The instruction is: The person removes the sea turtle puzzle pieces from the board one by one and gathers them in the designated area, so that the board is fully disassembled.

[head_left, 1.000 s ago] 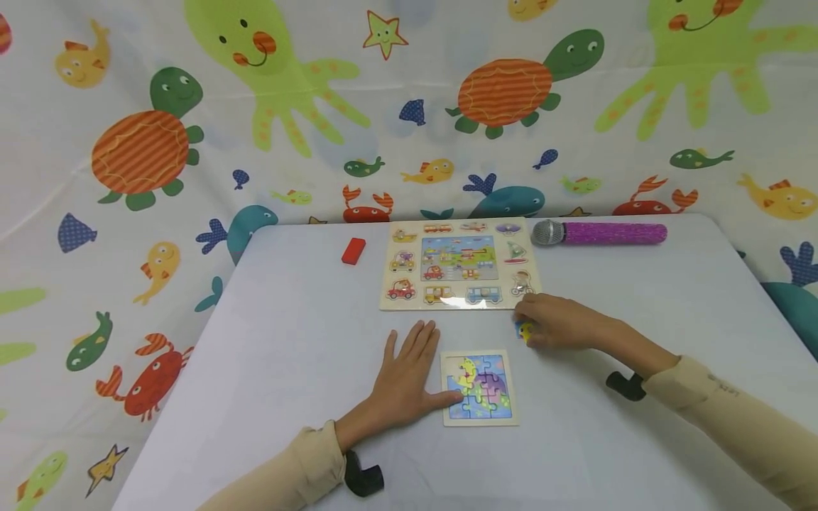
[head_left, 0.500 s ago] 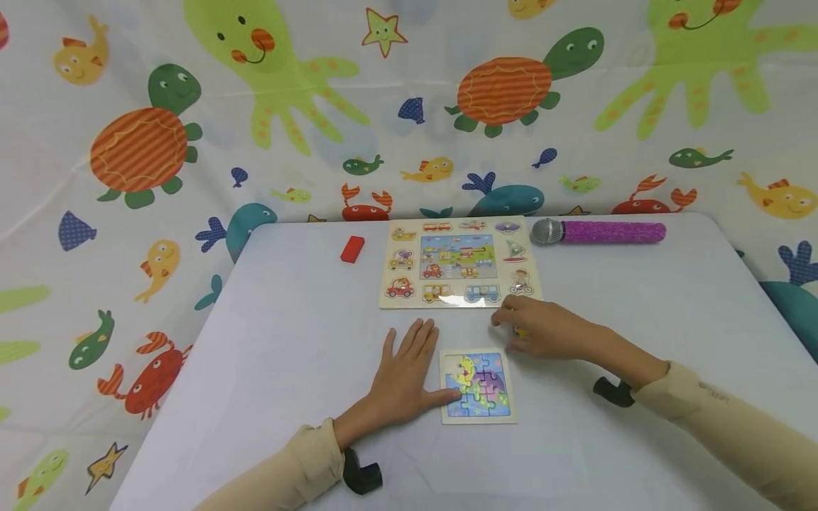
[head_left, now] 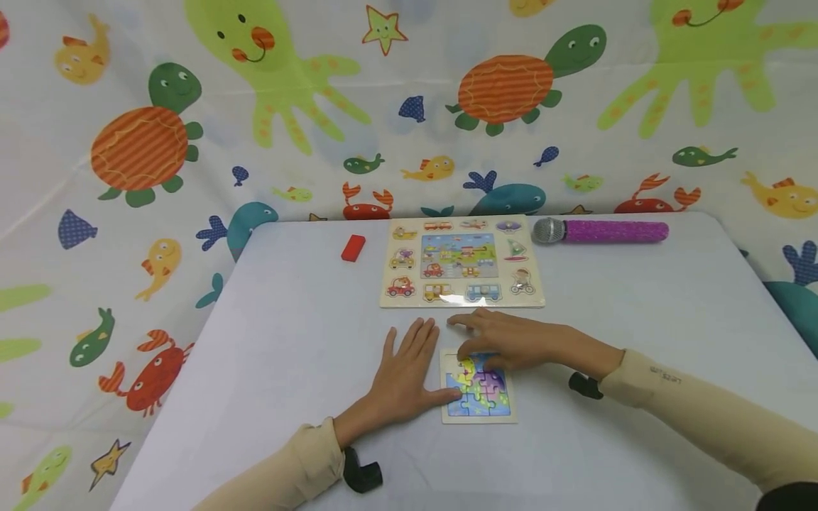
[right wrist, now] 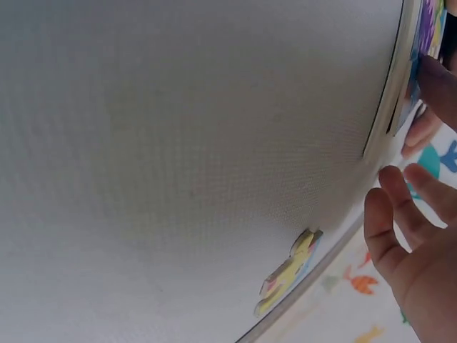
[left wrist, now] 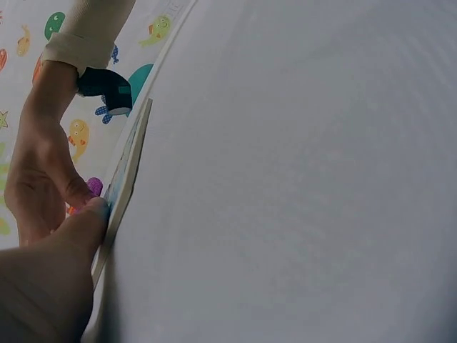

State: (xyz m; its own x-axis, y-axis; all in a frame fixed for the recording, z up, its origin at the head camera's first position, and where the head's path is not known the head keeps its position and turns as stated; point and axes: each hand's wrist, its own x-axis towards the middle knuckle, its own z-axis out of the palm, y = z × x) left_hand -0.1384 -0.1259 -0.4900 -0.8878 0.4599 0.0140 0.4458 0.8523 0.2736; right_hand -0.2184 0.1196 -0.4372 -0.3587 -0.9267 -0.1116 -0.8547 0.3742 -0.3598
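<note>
A small square jigsaw puzzle (head_left: 479, 410) in a pale wooden frame lies on the white table. Beside it, my left hand (head_left: 399, 390) rests flat with fingers spread, its thumb on the puzzle's left side. My right hand (head_left: 517, 341) reaches over the puzzle's top edge, index and thumb tips at its upper part and the other fingers loosely extended. Pale bare board shows at the puzzle's top left corner. In the right wrist view a loose yellow puzzle piece (right wrist: 289, 275) lies on the table near that hand; in the head view it is hidden.
Behind the puzzle lies a larger vehicle puzzle board (head_left: 460, 294) with pictured pieces. A purple microphone (head_left: 613, 231) sits at the back right, and a red block (head_left: 353, 248) at the back left. A curtain (head_left: 409, 156) printed with sea animals hangs behind the table.
My right hand has moved left, from the loose puzzle piece below the vehicle board to the small puzzle's top edge. My left hand stays in place.
</note>
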